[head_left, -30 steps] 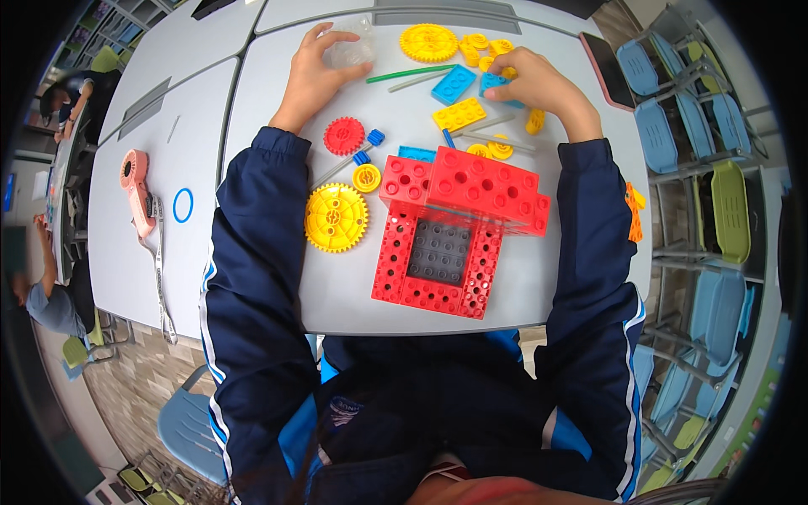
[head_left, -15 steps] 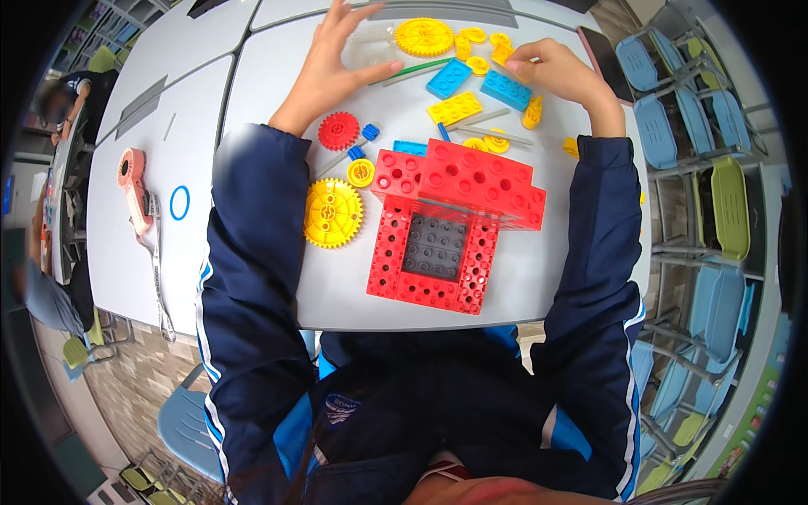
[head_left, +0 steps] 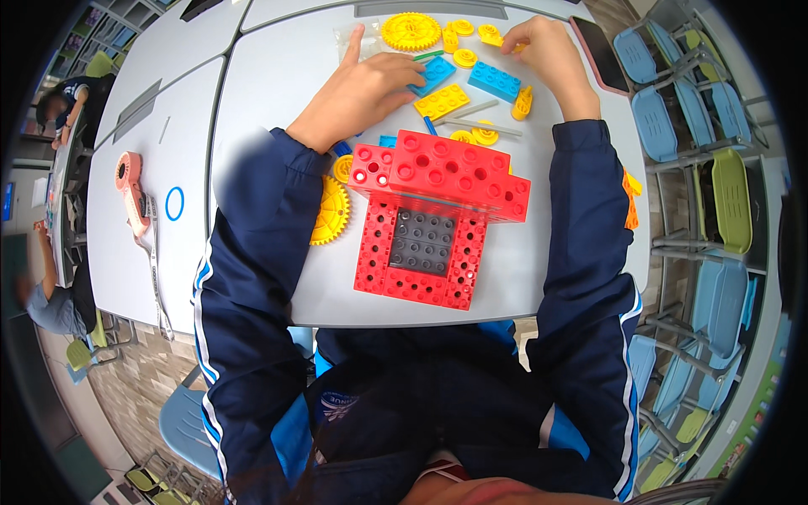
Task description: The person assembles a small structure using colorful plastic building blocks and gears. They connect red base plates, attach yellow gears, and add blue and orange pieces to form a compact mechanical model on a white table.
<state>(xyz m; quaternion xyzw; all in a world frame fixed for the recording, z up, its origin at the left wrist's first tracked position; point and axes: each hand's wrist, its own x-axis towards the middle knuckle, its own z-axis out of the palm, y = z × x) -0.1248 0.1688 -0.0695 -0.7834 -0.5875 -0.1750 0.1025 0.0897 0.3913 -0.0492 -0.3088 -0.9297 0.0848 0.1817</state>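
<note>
My left hand (head_left: 358,94) is palm down with its fingers apart. Its fingertips reach the left end of a blue brick (head_left: 436,76) beside a green rod (head_left: 428,55). At the far right, my right hand (head_left: 551,63) is closed with fingers and thumb on a small yellow piece (head_left: 519,48), partly covered. Below that hand lie another blue brick (head_left: 494,82) and a yellow connector (head_left: 522,103). Nearer to me stands a red block structure (head_left: 461,172) with a dark grey studded base (head_left: 423,244) inside its frame.
A large yellow gear (head_left: 411,31) lies at the back; another (head_left: 332,212) is partly under my left sleeve. A yellow brick (head_left: 442,102) and grey rods (head_left: 488,126) lie mid-table. A phone (head_left: 599,55) is at right. A pink handheld fan (head_left: 130,181) and blue ring (head_left: 174,203) lie left.
My left hand has moved right and nearer, from the clear bag to the blue brick, and now hides the red gear. My right hand stays around the yellow pieces. The view has shifted slightly.
</note>
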